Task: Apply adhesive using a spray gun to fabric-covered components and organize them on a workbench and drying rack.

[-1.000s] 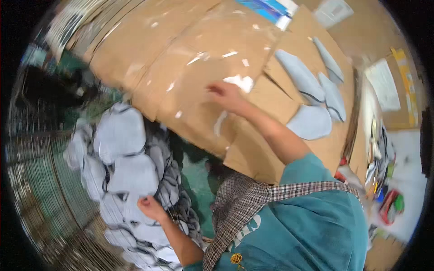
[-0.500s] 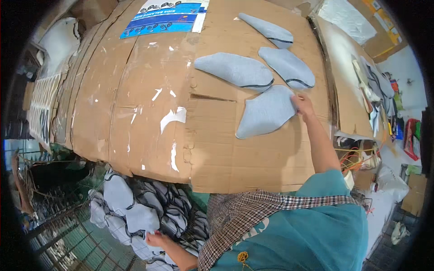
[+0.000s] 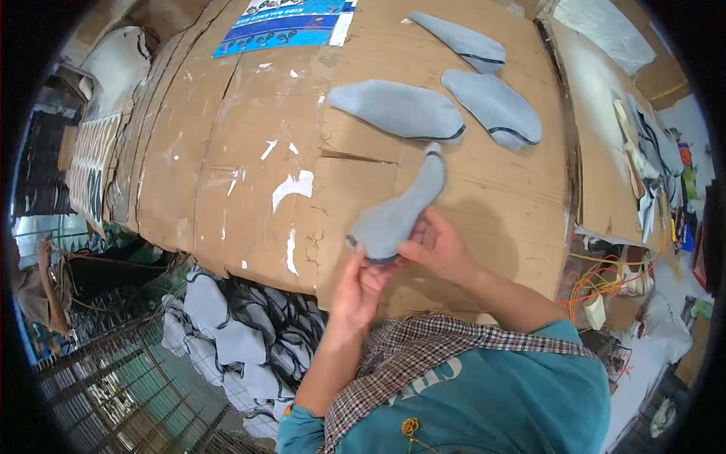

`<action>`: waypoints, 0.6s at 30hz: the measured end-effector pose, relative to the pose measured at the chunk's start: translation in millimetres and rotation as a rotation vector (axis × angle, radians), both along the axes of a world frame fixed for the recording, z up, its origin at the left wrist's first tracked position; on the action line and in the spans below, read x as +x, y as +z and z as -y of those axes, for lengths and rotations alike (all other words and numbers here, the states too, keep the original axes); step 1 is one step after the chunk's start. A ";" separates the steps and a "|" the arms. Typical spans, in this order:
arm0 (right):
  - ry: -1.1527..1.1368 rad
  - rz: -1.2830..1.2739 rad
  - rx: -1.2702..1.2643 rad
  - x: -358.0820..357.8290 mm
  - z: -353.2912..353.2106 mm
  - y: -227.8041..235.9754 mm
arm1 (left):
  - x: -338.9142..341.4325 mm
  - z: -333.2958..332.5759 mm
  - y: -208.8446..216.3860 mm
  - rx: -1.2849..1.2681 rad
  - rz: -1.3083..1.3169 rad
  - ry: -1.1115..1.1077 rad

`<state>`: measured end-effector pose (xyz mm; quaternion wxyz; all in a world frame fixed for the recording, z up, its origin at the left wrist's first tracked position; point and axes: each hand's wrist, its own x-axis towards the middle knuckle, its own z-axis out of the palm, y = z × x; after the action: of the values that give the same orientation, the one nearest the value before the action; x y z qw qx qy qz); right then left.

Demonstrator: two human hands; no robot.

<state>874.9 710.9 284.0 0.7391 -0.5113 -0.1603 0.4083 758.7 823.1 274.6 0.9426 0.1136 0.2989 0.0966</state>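
Both my hands grip the near edge of a grey fabric piece (image 3: 393, 219), shaped like a shoe upper with black edging. It is lifted and bent over the cardboard-covered table (image 3: 446, 295), its narrow end pointing away from me. My left hand (image 3: 360, 287) pinches the lower left corner between thumb and fingers. My right hand (image 3: 437, 246) is closed on the right side, thumb on top. Beyond it lie a long grey piece (image 3: 397, 110), a second piece (image 3: 495, 110) to its right and a third (image 3: 463, 44) farthest away, all with black edging.
Below the table's left front, a pile of similar grey pieces (image 3: 240, 344) sits by a wire mesh rack (image 3: 136, 386). A blue printed sheet (image 3: 283, 30) lies at the far left of the table. Orange cords (image 3: 594, 276) hang at the right beside another cardboard surface (image 3: 605, 151).
My left hand has come up from the pile to the table. My right hand has drawn the nearest piece toward me and leftward, and the piece is now raised, turned and held by both hands.
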 end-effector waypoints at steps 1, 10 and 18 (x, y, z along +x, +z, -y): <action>0.023 -0.050 -0.194 15.8 11.4 -7.4 | -3.2 -4.5 0.8 0.052 -0.051 0.043; -0.573 -0.289 -0.400 230.9 -13.5 -108.5 | -51.5 -6.0 33.4 0.233 -0.242 -0.024; -0.855 -0.113 -0.248 211.5 81.0 -99.9 | -122.2 -64.5 93.5 0.484 -0.234 0.453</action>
<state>1086.4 629.9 184.1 0.7821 -0.5933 0.1563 0.1095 636.5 887.6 368.1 0.8023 0.2748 0.3909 0.3577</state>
